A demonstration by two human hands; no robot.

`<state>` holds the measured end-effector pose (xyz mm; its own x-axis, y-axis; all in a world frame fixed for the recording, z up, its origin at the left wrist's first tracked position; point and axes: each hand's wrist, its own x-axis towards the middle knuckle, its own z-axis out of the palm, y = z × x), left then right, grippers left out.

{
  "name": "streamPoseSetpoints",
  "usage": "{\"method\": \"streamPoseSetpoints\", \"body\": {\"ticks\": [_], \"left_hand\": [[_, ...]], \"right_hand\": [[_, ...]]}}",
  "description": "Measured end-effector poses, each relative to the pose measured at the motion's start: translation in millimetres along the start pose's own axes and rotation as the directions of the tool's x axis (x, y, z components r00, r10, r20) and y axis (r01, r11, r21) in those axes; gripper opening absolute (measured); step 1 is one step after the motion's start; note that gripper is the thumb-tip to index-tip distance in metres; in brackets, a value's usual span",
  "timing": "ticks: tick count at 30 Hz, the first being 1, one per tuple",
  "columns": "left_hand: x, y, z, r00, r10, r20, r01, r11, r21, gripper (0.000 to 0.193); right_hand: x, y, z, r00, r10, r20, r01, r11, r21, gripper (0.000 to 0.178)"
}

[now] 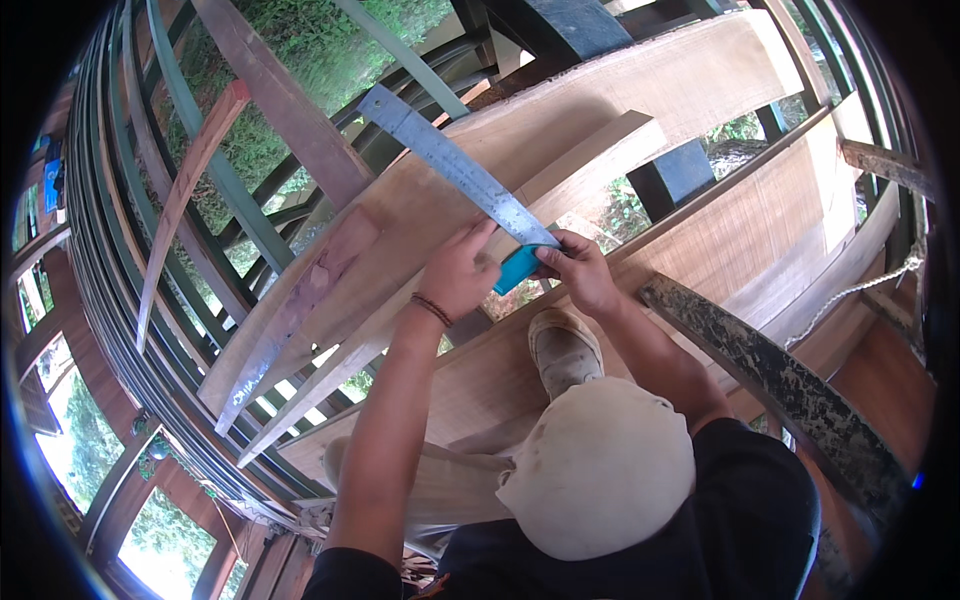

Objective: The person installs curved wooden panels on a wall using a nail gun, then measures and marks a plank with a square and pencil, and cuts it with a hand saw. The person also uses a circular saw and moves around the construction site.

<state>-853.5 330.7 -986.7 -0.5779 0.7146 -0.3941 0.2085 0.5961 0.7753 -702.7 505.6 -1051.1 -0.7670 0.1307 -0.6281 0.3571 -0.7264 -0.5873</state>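
A try square with a long metal blade and a teal handle lies across a narrow squared timber. Its blade slants up to the left over the wide plank beyond. My right hand is closed round the near end of the square, thumb on top by the handle. Beside the handle, my left hand has its index finger stretched toward the blade edge and its thumb apart. Nothing shows in its grasp, though its other fingers are partly hidden.
Below the timber lies a wide plank with a rough edge. Another broad board runs nearer my feet, where a shoe stands. A dark, flaking beam crosses at right. Stacked green metal bars line the left. A pale cap blocks the lower middle.
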Motion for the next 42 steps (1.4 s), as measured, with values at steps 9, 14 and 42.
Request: {"method": "streamPoseSetpoints", "body": {"ticks": [9, 14, 42], "left_hand": [[-2, 10, 20, 0.985, 0.134, -0.108, -0.087, 0.927, 0.364, 0.099], [-3, 3, 27, 0.964, 0.203, -0.173, -0.109, 0.891, 0.442, 0.097], [-3, 2, 25, 0.926, 0.338, -0.168, -0.215, 0.839, 0.500, 0.093]], "right_hand": [[1, 4, 0, 0.996, 0.002, -0.094, 0.000, 1.000, 0.021, 0.017], [2, 4, -2, 0.994, 0.010, -0.105, -0.009, 1.000, 0.011, 0.017], [2, 0, 1, 0.996, -0.006, -0.092, 0.000, 0.998, -0.067, 0.019]]}}
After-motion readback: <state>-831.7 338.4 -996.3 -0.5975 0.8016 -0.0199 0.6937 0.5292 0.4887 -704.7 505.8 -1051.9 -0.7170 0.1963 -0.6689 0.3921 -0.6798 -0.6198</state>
